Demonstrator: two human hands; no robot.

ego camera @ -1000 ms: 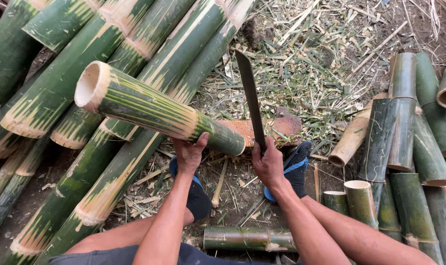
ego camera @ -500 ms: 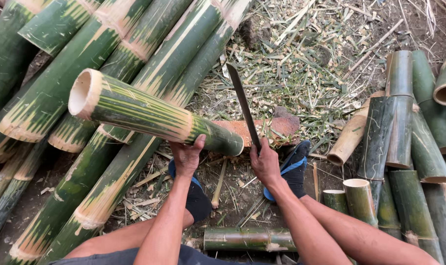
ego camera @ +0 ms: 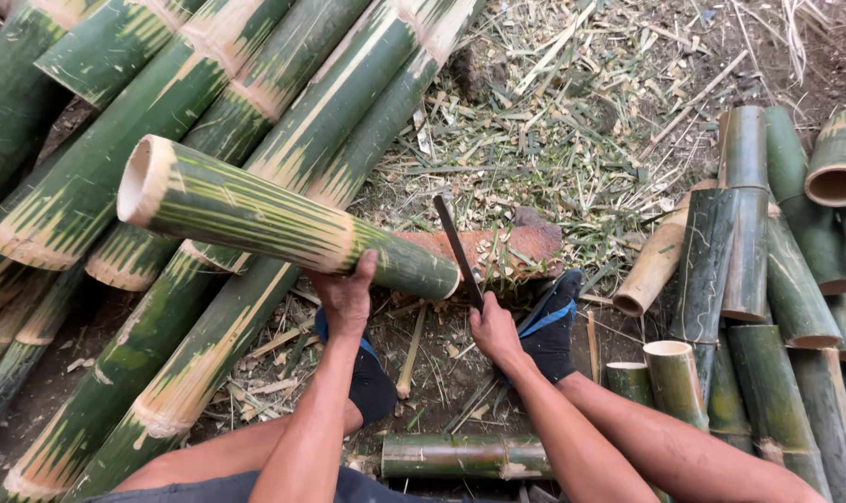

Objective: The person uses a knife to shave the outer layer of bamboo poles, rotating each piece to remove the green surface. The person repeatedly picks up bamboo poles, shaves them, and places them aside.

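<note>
Landmark: the reddish wooden block [ego camera: 502,250] on the ground; places below are given from it.
Bamboo section [ego camera: 283,224]: a thick green, streaked tube, lying tilted with its cut near end on the block and its open hollow end raised up and away to the left of it.
Left hand [ego camera: 345,296]: just left of the block, fingers wrapped up around the underside of the bamboo section near its lower end, closed firmly on it and propping it.
Right hand [ego camera: 494,331]: just on the near side of the block, fist closed round the handle of a long dark blade [ego camera: 457,250].
Blade: stands edge-on over the block, its lower part just beside the cut end of the bamboo section; whether it touches the bamboo I cannot tell.
Feet: dark blue sandals [ego camera: 548,321] just near of the block, one each side of the hands.
Uncut stock: long green culms [ego camera: 209,102] stacked well left of and beyond the block.
Done, as judged: short trimmed lengths [ego camera: 749,233] heaped right of the block, one more short piece [ego camera: 465,456] lying near the legs, chips and slivers [ego camera: 572,140] strewn beyond the block.
Left, as judged: the held section shows no split or fresh notch; the culm stack looks mostly whole.
</note>
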